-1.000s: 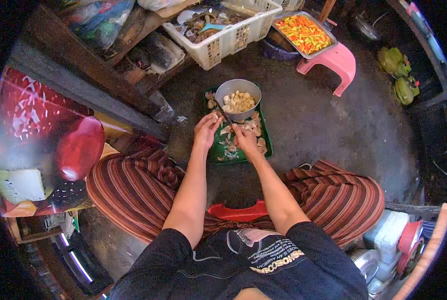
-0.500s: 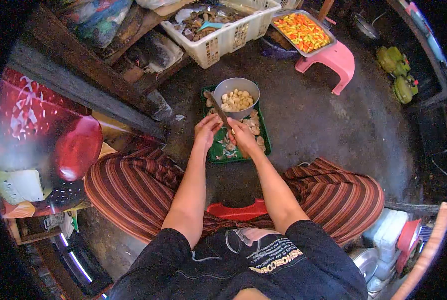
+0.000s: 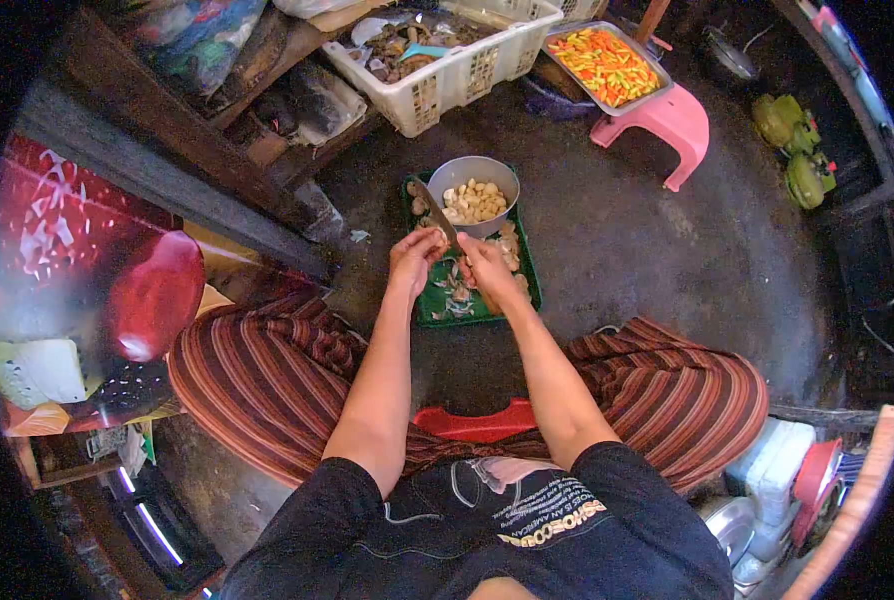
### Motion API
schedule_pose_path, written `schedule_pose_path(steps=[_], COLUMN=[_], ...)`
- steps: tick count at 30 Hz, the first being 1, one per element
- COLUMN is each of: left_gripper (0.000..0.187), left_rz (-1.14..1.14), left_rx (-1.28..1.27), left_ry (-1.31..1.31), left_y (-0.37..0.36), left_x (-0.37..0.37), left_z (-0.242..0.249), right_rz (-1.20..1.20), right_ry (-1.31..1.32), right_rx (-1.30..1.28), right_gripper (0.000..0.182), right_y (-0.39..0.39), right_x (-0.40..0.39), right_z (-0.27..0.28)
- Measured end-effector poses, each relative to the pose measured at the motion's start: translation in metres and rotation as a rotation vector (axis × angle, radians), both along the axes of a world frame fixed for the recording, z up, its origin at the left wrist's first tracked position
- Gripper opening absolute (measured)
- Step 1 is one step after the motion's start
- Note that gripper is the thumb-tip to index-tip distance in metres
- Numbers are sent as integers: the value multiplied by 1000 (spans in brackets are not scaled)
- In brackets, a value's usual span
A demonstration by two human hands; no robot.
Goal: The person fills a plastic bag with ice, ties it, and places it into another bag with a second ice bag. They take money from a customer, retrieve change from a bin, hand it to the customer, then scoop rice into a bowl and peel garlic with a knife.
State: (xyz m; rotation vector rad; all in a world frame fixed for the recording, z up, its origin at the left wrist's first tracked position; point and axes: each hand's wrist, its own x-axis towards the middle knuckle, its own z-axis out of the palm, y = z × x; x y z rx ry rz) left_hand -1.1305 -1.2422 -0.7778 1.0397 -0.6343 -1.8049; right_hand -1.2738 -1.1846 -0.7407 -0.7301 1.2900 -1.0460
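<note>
My right hand (image 3: 488,272) is closed around the handle of a knife (image 3: 436,212), whose blade points up and to the left. Close beside the blade, my left hand (image 3: 415,262) pinches a small pale garlic clove (image 3: 439,238), mostly covered by the fingers. Both hands are above a green tray (image 3: 429,312) strewn with papery garlic skins (image 3: 457,290) and unpeeled cloves. At the tray's far end stands a grey bowl (image 3: 512,185) holding many peeled garlic cloves (image 3: 478,201).
A metal tray of cut orange and yellow-green chillies (image 3: 607,65) rests on a pink stool (image 3: 689,120). A white plastic crate (image 3: 422,110) stands at the back. Green gas regulators or similar green objects (image 3: 797,150) are at right. A red stool (image 3: 472,422) is beneath me.
My left hand has turned slightly, showing more of the clove at its fingertips. The knife blade has shifted a little against it. The bowl and tray stay put.
</note>
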Motion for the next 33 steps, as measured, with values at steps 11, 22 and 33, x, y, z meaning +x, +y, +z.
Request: schedule_pose_path(steps=[11, 22, 33], left_gripper=[15, 14, 15], left_rz=[-9, -60, -79], left_rx=[1, 74, 50], left_ry=[-64, -22, 15], left_y=[3, -2, -2], left_x=[-5, 0, 1], left_z=[-2, -2, 5], right_rz=[-49, -18, -22], right_ry=[89, -124, -125], right_rx=[-74, 106, 138], right_gripper=[45, 38, 42], right_y=[-2, -2, -1], right_x=[0, -7, -10], right_z=[-7, 8, 17])
